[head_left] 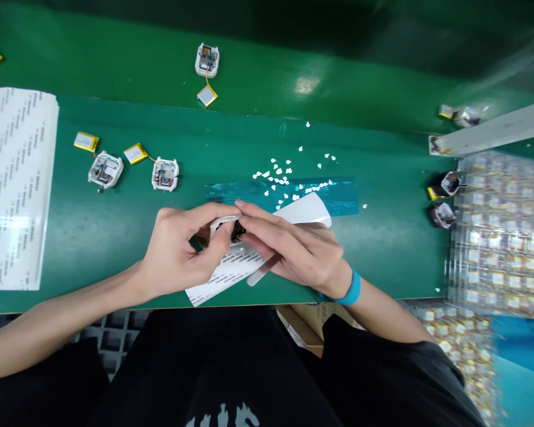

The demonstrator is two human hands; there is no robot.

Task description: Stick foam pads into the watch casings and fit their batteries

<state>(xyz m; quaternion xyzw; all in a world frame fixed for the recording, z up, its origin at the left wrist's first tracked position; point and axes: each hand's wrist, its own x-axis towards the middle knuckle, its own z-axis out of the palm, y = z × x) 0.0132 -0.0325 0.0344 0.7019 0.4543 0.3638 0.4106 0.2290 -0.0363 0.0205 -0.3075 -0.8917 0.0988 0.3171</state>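
Near the table's front edge, a small white device housing with dark electronics inside is held between both hands. My left hand grips it from the left, thumb across its front. My right hand, with a blue band on the wrist, has its fingertips at the housing's right side; a thin flat grey strip juts out beneath this hand. Under the hands lies a printed white sheet, slanting across the table. Fingers hide most of the housing.
Small white stickers lie scattered around a blue film strip. Open housings with batteries sit left and at the back. Printed sheets lie far left. Clear trays of parts stand right, beside a white bar.
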